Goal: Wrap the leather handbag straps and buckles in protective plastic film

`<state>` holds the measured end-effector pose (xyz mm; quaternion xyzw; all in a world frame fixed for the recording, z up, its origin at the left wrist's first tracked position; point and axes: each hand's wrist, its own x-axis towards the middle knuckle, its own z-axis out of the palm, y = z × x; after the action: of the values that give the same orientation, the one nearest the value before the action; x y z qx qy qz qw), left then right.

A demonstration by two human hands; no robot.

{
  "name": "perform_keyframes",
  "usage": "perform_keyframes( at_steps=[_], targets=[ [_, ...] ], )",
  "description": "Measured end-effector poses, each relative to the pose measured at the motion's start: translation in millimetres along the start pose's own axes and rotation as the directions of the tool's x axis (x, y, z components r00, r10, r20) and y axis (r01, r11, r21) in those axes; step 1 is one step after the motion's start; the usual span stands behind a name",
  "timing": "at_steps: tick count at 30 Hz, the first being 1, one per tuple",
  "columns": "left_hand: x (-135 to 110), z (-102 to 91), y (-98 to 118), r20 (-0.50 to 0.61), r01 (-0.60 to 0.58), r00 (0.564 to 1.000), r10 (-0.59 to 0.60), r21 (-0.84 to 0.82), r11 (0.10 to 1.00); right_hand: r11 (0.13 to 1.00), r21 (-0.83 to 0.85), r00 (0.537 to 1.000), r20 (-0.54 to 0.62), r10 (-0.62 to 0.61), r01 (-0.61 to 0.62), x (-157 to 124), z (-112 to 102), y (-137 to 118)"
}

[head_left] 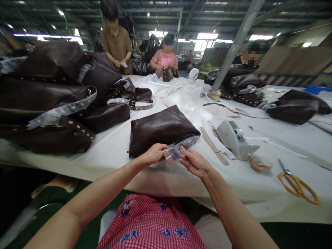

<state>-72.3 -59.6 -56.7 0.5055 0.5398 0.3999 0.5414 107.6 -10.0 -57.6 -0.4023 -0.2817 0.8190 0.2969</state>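
Observation:
A dark brown leather handbag (160, 128) lies on the white-covered table right in front of me. Along its near right edge runs a strap wrapped in clear plastic film (183, 147). My left hand (155, 154) is closed, pinching the wrap's left end beside the bag's edge. With thumb and fingers together, my right hand (193, 160) grips the same plastic-wrapped strap a little to the right. What lies under the film between my fingers is partly hidden.
A grey tape dispenser (232, 140), a tape roll (260, 164) and orange-handled scissors (298, 185) are on the right. Brown handbags (46, 97) pile up at left; more bags (298, 105) lie at far right. A metal post (233, 48) rises from the table. Several people work beyond.

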Motion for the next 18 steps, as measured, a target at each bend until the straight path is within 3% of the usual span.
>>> perform_keyframes(
  at_steps=[3,7,14,18],
  targets=[
    [-2.4,-5.3,4.2,0.054,0.048,0.998,-0.046,-0.049,0.998,0.999,0.025,0.998,-0.053,-0.042,0.043,-11.2,4.5,10.6],
    [-5.2,-14.3,14.8,0.148,0.192,0.97,-0.19,0.002,0.981,1.0,-0.007,0.996,-0.081,-0.021,0.021,-18.0,8.4,21.6],
    [1.3,-6.2,18.4,0.104,0.191,0.976,-0.193,0.028,0.981,0.994,0.029,0.977,-0.193,-0.094,0.101,-18.0,17.1,32.4],
    [9.5,-3.3,15.4,0.058,0.227,0.97,-0.238,0.147,0.963,0.995,0.021,0.969,-0.228,-0.09,0.098,-14.3,14.6,38.7]
  ],
)
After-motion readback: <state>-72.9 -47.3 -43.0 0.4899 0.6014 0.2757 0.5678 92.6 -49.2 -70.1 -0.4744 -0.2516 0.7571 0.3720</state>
